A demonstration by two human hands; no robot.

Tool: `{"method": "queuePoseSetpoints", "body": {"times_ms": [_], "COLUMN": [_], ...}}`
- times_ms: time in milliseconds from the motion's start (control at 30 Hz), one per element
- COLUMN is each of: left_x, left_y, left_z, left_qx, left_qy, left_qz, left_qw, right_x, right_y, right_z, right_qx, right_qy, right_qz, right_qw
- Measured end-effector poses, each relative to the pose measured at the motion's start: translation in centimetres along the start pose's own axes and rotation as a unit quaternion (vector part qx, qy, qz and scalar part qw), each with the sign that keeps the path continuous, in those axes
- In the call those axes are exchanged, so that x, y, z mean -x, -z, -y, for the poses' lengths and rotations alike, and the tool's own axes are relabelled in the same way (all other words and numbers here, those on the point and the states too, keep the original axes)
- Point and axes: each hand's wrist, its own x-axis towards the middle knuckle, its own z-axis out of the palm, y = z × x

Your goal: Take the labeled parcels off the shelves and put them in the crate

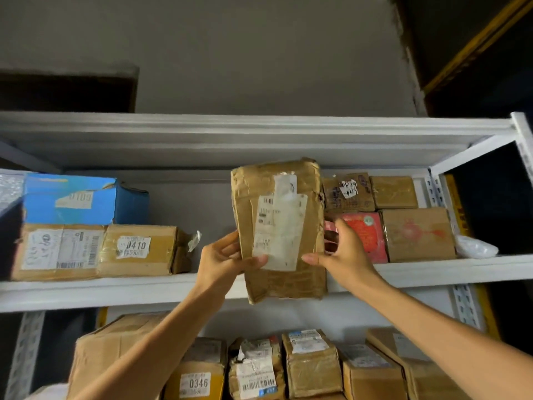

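A white metal shelving rack (259,134) fills the view, standing against a grey wall. Its middle shelf (115,293) and the shelf below both carry parcels.

On the lower shelf, a big plain carton (115,347) sits at the left. Beside it is a row of smaller taped boxes, one with a sticker reading 0346 (199,382).

The taped brown parcel (285,281) with a long white shipping label is held upright in the air. It is in front of the gap in the middle shelf, and its lower end overlaps the shelf's front edge.

Left of that gap, a blue box (69,197) lies on top of a labelled carton (57,252). That carton touches a brown box marked 0410 (138,249).

To the right, a brown box with red print (418,235) stands beside a red parcel (366,232). Two small brown boxes (393,192) are stacked above them.

Both hands are clamped on the held parcel. The left hand (222,261) grips its left edge, with the thumb lying across the bottom of the label. The right hand (343,255) grips its right edge, with the thumb on the front face.

A small white bag (476,248) lies at the far right end of the middle shelf.
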Motion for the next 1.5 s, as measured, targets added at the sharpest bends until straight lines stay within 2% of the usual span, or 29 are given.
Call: {"method": "queuePoseSetpoints", "body": {"times_ms": [133,267,367,467,533,633,700,867,933,1000,1067,1133,1267,1333,1400,1500], "left_x": [-0.2,0.1,0.4,0.6,0.7,1.4,2.0,1.7,1.4,1.3,0.9,0.6,-0.1,-0.5,-0.5,-0.8], "left_y": [0.6,0.9,1.0,1.2,1.1,-0.1,-1.6,-2.8,-2.4,-1.8,-1.1,-0.6,-0.5,-0.3,0.0,0.8], "left_z": [-1.6,-2.5,-2.9,-3.8,-4.4,-4.4,-3.7,-2.6,-2.6,-3.0,-3.0,-2.9,-2.5,-2.3,-2.5,-4.1], "left_qx": [0.0,-0.013,-0.085,-0.184,-0.26,-0.346,-0.353,-0.357,-0.323,-0.218,-0.089,0.003,0.152,0.235,0.248,0.21], "left_qy": [-0.052,-0.064,-0.073,-0.068,-0.08,-0.114,-0.135,-0.207,-0.208,-0.184,-0.149,-0.095,0.025,0.065,0.093,0.103], "left_qz": [0.004,0.004,-0.004,-0.036,-0.049,-0.027,-0.007,-0.055,-0.055,-0.045,-0.02,-0.021,-0.061,-0.034,-0.015,-0.01], "left_qw": [0.999,0.998,0.994,0.98,0.961,0.931,0.926,0.909,0.922,0.957,0.985,0.995,0.986,0.969,0.964,0.972], "right_x": [-1.2,-1.7,-2.0,-2.6,-2.9,-3.4,-3.4,-3.2,-3.2,-3.2,-3.3,-2.9,-1.6,-1.5,-1.6,-1.6], "right_y": [-0.3,-0.5,-0.6,-0.5,-0.4,-0.4,-0.7,-1.4,-1.5,-1.3,-0.8,-0.2,0.7,0.9,0.9,0.3], "right_z": [1.3,1.7,1.4,0.9,0.7,0.2,0.0,0.0,0.2,0.8,1.7,2.5,3.0,3.4,4.3,5.9], "right_qx": [-0.047,-0.088,-0.148,-0.278,-0.368,-0.464,-0.484,-0.502,-0.472,-0.4,-0.334,-0.298,-0.268,-0.223,-0.149,-0.097], "right_qy": [0.013,0.014,0.001,-0.045,-0.073,-0.109,-0.121,-0.158,-0.173,-0.18,-0.148,-0.111,-0.039,-0.004,0.033,0.059], "right_qz": [-0.006,0.015,0.029,0.041,0.062,0.067,0.062,0.062,0.044,0.019,0.006,0.012,0.135,0.187,0.189,0.142], "right_qw": [0.999,0.996,0.989,0.959,0.925,0.876,0.864,0.848,0.863,0.898,0.931,0.948,0.953,0.957,0.97,0.983]}}
